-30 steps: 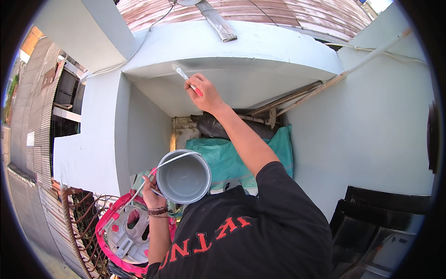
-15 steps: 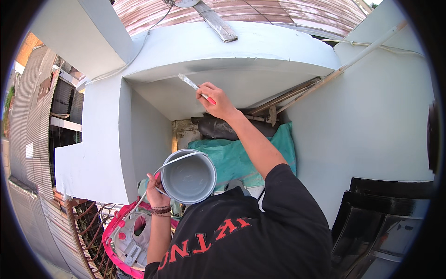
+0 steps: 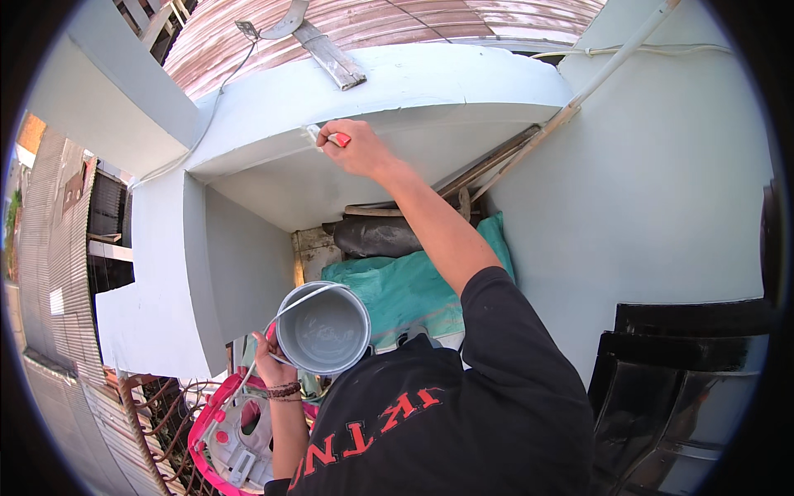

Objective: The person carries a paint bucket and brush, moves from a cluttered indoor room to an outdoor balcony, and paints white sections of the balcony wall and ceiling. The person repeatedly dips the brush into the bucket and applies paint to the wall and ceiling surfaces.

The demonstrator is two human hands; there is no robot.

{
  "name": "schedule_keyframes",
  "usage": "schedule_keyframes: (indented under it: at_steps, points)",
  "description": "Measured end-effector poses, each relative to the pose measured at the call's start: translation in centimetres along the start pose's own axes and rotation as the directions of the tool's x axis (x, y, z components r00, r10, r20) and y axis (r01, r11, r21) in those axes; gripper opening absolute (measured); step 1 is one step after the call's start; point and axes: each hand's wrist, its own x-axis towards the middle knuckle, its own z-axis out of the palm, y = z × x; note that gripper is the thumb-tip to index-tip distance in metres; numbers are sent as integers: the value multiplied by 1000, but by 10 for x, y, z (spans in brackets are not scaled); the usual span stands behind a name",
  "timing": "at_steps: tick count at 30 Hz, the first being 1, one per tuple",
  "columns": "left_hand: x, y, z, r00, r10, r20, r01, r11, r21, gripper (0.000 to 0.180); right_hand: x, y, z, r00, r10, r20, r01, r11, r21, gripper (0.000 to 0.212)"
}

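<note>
My right hand [image 3: 354, 149] grips a paintbrush [image 3: 340, 140] with a red handle end. Its pale bristles meet the upper inner edge of the white wall [image 3: 397, 118] ahead of me. Low and to the left, my left hand [image 3: 270, 360] holds a round grey bucket [image 3: 327, 329] against my body, fingers closed at its rim and handle. The bucket tilts toward me, and its inside is coated in grey-white paint. A beaded bracelet circles my left wrist.
Below the wall lie a green tarp [image 3: 405, 293] and a dark bundle [image 3: 376, 237]. A long pole [image 3: 571, 112] leans at the right. Black panels [image 3: 678, 388] stand at the lower right. A pink-rimmed plastic item [image 3: 240, 438] sits beside my left forearm, near rusty coiled rods [image 3: 145, 422].
My right hand has moved up and turned, bringing the brush from in front of the wall's inner face to its upper edge. The left hand still holds the bucket.
</note>
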Motion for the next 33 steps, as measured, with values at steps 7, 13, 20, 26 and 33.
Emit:
schedule_keyframes:
  at_steps: [7, 13, 20, 26, 33]
  points:
    - [-20, -22, -10, 996, 38, 83, -36, 999, -28, 43, -22, 106, -181, 720, 597, -354, -463, 793, 396, 18]
    - [-23, -48, -21, 999, 35, -1, -35, 999, -29, 57, -41, 130, -171, 786, 207, -582, -439, 850, -290, 14]
    - [-41, -62, -8, 997, 76, -21, -76, 996, -38, 49, -69, 84, -123, 985, 172, -30, -149, 916, 373, 6]
    - [-66, -63, 22, 978, 120, -173, -122, 992, -4, 45, -100, 198, -195, 495, 252, -831, -217, 963, 163, 8]
    - [-75, -72, 11, 966, 146, -214, -136, 989, 57, 46, -91, 141, -111, 801, -1, -599, -39, 998, -54, 11]
